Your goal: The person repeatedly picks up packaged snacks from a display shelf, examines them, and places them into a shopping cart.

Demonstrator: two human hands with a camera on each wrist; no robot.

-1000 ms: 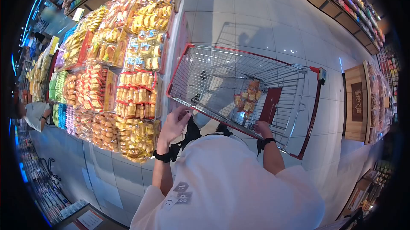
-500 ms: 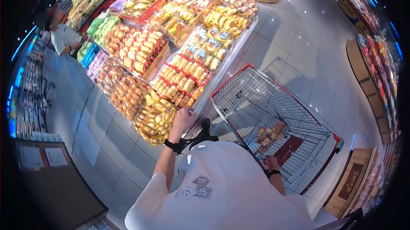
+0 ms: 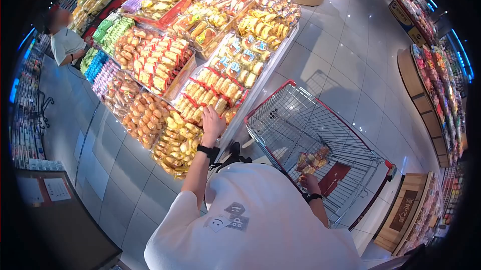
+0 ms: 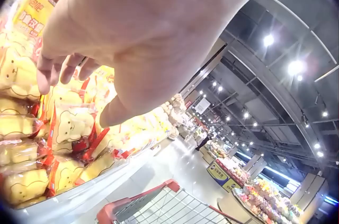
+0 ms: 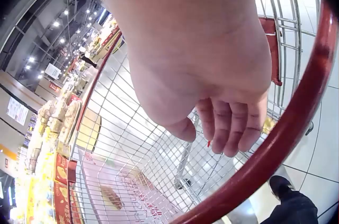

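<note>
My left hand (image 3: pixel 213 123) reaches over the red-and-yellow bread packs (image 3: pixel 200 94) near the display's edge. In the left wrist view that hand (image 4: pixel 137 39) has its fingers loosely bent, thumb apart, above bear-faced packs (image 4: pixel 71 126); whether the fingertips touch them I cannot tell. My right hand (image 3: pixel 310 184) is at the near side of the shopping cart (image 3: pixel 340 114), close to some packs (image 3: pixel 313 159) inside it. Seen from the right wrist, the hand (image 5: pixel 206 70) hangs with relaxed fingers beside the red rim (image 5: pixel 265 155), and nothing is visibly gripped.
Yellow packs (image 3: pixel 175 144) and bagged rolls (image 3: pixel 145 114) fill the display's near corner. A person in a light shirt (image 3: pixel 67 44) stands at the far left. A wooden stand (image 3: pixel 406 212) is right of the cart; curved shelves (image 3: pixel 426 104) line the right side.
The head view has turned, bringing more of the display into sight. My left hand has moved from beside the cart's front corner up over the red-and-yellow packs. My right hand stays by the cart's near side.
</note>
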